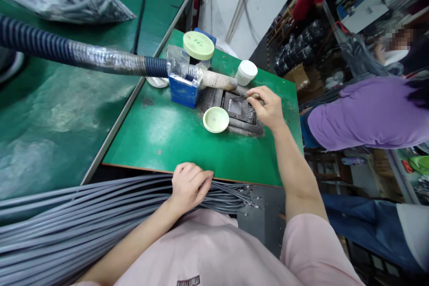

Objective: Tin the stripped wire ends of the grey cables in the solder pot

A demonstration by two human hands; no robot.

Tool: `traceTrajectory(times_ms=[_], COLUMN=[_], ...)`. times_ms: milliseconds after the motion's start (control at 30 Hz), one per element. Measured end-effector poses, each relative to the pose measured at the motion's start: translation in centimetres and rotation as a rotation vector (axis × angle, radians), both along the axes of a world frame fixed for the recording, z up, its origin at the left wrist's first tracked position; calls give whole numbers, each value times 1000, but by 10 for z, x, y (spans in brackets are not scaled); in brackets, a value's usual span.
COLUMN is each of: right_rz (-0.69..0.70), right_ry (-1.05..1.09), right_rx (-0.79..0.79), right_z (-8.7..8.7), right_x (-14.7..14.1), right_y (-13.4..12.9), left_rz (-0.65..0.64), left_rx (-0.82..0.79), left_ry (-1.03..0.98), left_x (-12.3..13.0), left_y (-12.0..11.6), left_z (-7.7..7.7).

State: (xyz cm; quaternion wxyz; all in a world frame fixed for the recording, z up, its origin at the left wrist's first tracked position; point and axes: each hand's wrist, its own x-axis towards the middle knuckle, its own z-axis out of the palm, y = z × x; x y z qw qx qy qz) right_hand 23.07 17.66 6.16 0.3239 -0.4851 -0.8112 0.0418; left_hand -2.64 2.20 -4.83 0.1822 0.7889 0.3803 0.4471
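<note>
Two bare hands, both over or beside a green table (157,136) in the middle of the frame. Right hand (268,107), right of centre: thumb and fingertips brought together, apparently pinching a slim piece (256,96) too small to identify, at the right side of a dark square block (239,119). One bright, flat patch (235,106) on the block's top, just left of those fingertips. Left hand (190,183), lower centre: at the table's near edge, fingers loosely curled; underside hidden, so whether it grips anything cannot be told. One pale green dish (216,121), just below and left of the block. One pale nozzle (218,80), its tip above the block, joined to a ribbed hose (36,39) from the left. One white jar (247,71), near the nozzle tip; one blue box (183,91) under the hose end. Grey cables (100,214), many, across the lower left, ends bunched below the table. Step in hand, by judgement: close work with the right fingertips at the block; the next move calls for a steady pinch, clear of nozzle and dish.
</note>
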Motion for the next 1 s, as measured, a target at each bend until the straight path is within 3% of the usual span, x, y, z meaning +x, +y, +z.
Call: traceTrajectory(times_ms=[333, 1000], right_rz=[54, 71], right_ry=[-34, -51], right_rx=[-37, -87], right_z=[-1, 7], right_x=[0, 3], right_y=[0, -35], left_rz=[1, 18], left_rx=[-1, 17], left_ry=[2, 14], left_x=[1, 1], left_y=[1, 1], left_z=[0, 0])
